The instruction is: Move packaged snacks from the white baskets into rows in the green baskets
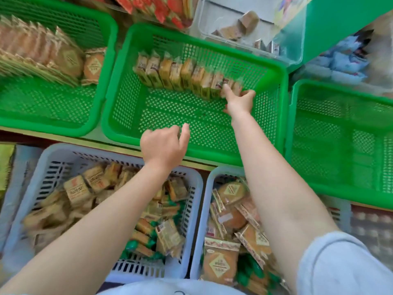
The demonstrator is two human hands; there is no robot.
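A row of brown packaged snacks point(180, 75) stands on edge along the far wall of the middle green basket point(204, 153). My right hand point(239, 102) is at the row's right end and pinches the last snack packet point(232, 86) between index finger and thumb. My left hand point(163, 143) hovers over the basket's near rim with loosely curled fingers and holds nothing. Below it, the left white basket point(63, 149) holds loose brown square packets point(78, 188). Round cake packets point(219, 265) lie in the right white basket point(202, 209).
The left green basket point(107, 60) holds rows of round cake packets point(42, 52). At the right stands another green basket point(340, 90) with nothing visible inside. A clear bin point(244, 43) and red packets point(161, 9) sit behind.
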